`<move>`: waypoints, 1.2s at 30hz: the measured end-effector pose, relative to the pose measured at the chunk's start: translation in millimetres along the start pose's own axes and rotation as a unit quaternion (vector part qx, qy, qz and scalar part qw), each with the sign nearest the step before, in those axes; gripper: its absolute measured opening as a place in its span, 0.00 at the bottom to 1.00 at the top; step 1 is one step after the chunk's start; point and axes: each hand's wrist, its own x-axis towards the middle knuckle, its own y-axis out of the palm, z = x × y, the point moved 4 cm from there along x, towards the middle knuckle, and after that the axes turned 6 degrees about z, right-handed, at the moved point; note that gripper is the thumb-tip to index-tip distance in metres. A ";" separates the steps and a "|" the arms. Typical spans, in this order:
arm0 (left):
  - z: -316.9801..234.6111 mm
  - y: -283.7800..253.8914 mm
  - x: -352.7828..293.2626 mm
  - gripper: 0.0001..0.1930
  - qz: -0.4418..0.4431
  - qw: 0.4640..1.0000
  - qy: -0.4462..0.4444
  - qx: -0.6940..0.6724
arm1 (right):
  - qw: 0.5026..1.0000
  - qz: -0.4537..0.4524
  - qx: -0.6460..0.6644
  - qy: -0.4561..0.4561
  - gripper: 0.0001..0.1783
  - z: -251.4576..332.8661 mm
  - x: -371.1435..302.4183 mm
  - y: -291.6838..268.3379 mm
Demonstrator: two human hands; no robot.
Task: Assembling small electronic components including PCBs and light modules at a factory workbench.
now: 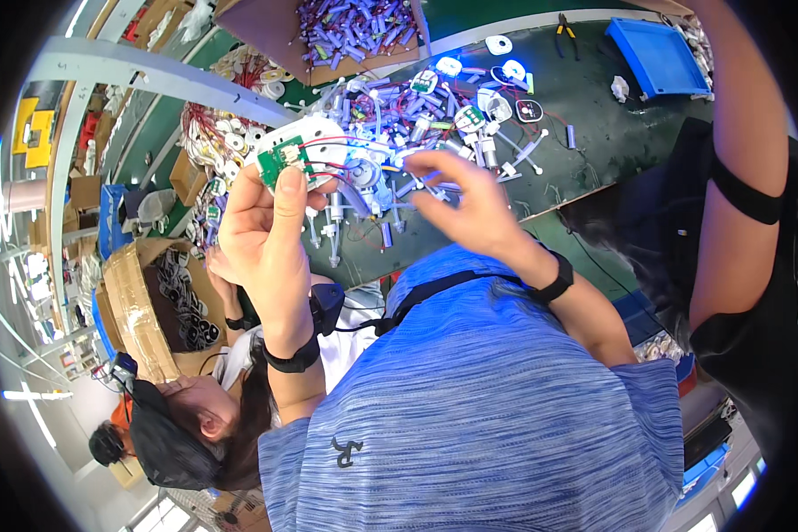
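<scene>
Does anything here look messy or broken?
Yes, messy: purple tubes and white parts lie in a jumbled heap near the cardboard box, and one lone tube lies apart to the right. Nothing looks clearly broken; the green board in the left hand shows no obvious damage.

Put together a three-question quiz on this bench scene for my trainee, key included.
1. What does the left grip hold? A: a hammer; B: a green circuit board; C: a paintbrush.
2. True or false: in the picture, the pliers lie left of the blue tray.
3. Fill in: the cardboard box at the top of the picture holds a heap of purple ____.

Key: 1 B; 2 true; 3 cylinders.
</scene>
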 end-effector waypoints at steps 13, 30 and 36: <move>-2.3 -0.6 -2.2 0.10 0.001 0.999 -0.015 -0.042 | 0.995 0.080 -0.014 -0.060 0.20 10.0 22.5 36.7; -14.6 2.4 -1.8 0.10 0.031 0.997 -0.003 -0.073 | 0.997 -0.042 0.027 -0.051 0.18 -8.6 -9.3 3.8; -24.9 7.3 6.1 0.13 0.066 0.988 -0.009 -0.138 | 0.985 -0.108 -0.066 0.117 0.30 -105.9 -31.4 -27.1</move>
